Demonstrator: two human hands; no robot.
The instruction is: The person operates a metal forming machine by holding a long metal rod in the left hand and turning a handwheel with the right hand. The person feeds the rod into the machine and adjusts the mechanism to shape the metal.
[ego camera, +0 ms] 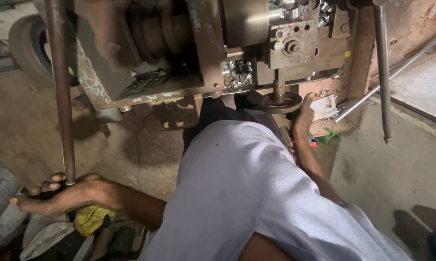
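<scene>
A person's left hand [58,193] wraps its fingers around the lower end of a long rusty lever bar [60,92], which rises nearly straight up past the frame's top edge, just left of the worn machine body [145,53]. A yellow rag [93,218] lies right below that hand, with a sack [0,198] near the left edge. At centre, the person's pale blue garment [247,193] fills the foreground beneath the machine. Farther right, the right hand [304,116] reaches up, fingers curled onto the rim of a small round handwheel [280,102], which sits flat on a short vertical shaft under the bolted tool block [291,43]. A thin steel rod [382,72] hangs upright beyond; bare concrete floor [387,164] lies below it.
</scene>
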